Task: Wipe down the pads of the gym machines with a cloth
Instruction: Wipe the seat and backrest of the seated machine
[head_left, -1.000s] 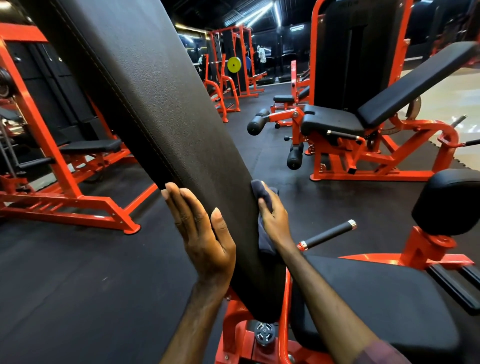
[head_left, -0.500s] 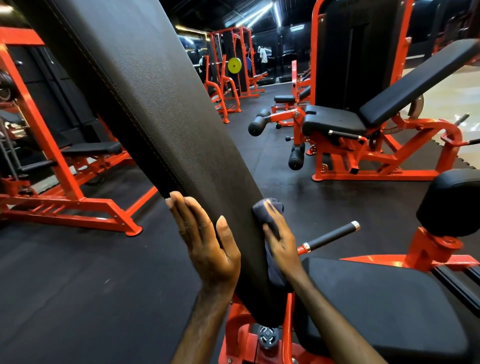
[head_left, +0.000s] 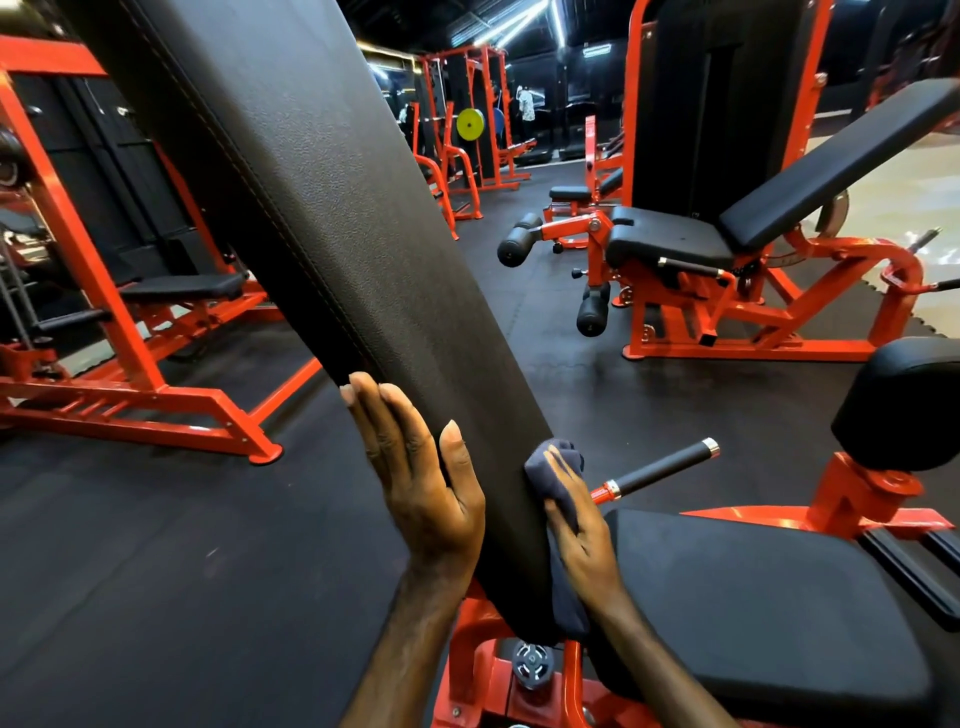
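Where the tilted back pad (head_left: 322, 218) meets the machine's orange frame (head_left: 470, 670), both hands work at its lower end. The left hand (head_left: 415, 483) lies flat against the pad's left edge, fingers straight and together, thumb resting on the pad face; its grip is spread and holds nothing. The right hand (head_left: 582, 525) presses a dark cloth (head_left: 558, 467) against the pad's right edge, fingers extended over the fabric, so this grip is also spread rather than pinching. The cloth is bunched at the fingertips and trails down along the pad edge under the palm. The seat pad (head_left: 753, 613) lies just right of the right forearm. A black handle (head_left: 662, 467) projects from the frame beside the cloth. A second machine (head_left: 727, 260) with black pads stands well apart on the dark floor (head_left: 156, 571).
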